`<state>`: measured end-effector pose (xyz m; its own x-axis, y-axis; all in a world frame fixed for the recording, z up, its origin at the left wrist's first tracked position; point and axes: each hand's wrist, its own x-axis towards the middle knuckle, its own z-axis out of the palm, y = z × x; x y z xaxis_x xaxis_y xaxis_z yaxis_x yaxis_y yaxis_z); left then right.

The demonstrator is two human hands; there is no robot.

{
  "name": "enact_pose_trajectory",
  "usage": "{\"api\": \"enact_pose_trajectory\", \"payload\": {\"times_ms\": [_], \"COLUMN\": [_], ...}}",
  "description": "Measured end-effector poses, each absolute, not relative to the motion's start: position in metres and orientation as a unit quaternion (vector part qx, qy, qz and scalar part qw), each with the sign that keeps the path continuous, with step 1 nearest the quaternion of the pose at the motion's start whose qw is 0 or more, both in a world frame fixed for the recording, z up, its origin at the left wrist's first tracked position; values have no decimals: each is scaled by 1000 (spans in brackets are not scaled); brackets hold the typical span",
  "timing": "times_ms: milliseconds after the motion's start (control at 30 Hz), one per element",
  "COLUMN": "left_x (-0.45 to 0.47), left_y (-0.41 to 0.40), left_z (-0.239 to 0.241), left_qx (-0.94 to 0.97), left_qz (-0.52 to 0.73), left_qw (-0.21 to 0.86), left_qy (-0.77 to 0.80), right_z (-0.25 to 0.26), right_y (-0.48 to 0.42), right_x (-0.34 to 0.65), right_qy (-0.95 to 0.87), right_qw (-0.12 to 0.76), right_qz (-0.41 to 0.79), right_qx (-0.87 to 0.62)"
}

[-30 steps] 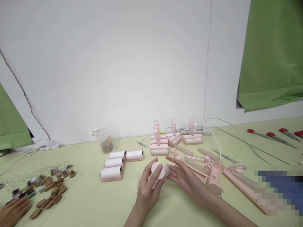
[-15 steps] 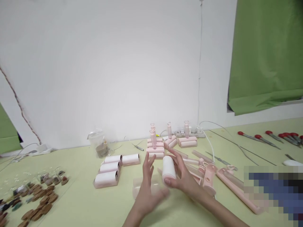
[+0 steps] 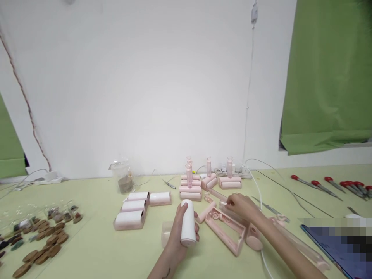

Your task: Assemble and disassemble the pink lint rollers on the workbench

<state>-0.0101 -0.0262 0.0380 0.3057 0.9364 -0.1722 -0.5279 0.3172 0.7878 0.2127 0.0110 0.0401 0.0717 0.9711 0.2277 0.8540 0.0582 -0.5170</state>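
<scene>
My left hand (image 3: 178, 228) is wrapped around a white lint roller refill (image 3: 188, 223), which is tilted upright above the table. Behind that wrist lies a translucent pale pink cover (image 3: 166, 233), partly hidden. My right hand (image 3: 240, 205) reaches over loose pink parts with its fingers bent together; whatever is between them is hidden. Just below that hand lies a pink rectangular frame (image 3: 223, 234) with small heart-shaped loops inside. A pink rounded piece (image 3: 254, 236) rests under my right forearm.
At left, several white rolls sit in pink cases (image 3: 129, 220). Assembled pink lint rollers (image 3: 190, 193) stand toward the wall. Brown discs (image 3: 43, 248) and a plastic cup (image 3: 124, 180) are further left. Red-handled tools (image 3: 327, 190) and a tablet (image 3: 325, 248) are on the right; a white cable (image 3: 257, 174) crosses behind.
The white refill has passed from my right hand to my left, which closed around it. My right hand has moved right to the pink parts, and the pink frame now shows more fully.
</scene>
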Motion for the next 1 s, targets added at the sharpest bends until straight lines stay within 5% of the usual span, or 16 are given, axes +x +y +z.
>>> {"api": "enact_pose_trajectory", "payload": {"times_ms": [300, 533, 767, 867, 1000], "left_x": [-14, -8, -3, -2, -1], "left_y": [-25, -26, -31, -31, -31], "left_z": [37, 28, 26, 25, 23], "left_qx": [285, 293, 343, 351, 366], "left_qz": [484, 517, 550, 567, 587], "left_qw": [758, 742, 699, 672, 636], "left_qy": [331, 310, 301, 322, 342], "right_z": [25, 35, 22, 41, 61], "right_y": [11, -12, -18, -23, -36], "right_x": [221, 184, 178, 181, 163], "right_qy": [-681, -792, -791, -752, -562], "right_qw": [210, 193, 147, 227, 460], "right_qz": [83, 50, 123, 229, 447], "right_qx": [-696, -577, -581, -574, -523]}}
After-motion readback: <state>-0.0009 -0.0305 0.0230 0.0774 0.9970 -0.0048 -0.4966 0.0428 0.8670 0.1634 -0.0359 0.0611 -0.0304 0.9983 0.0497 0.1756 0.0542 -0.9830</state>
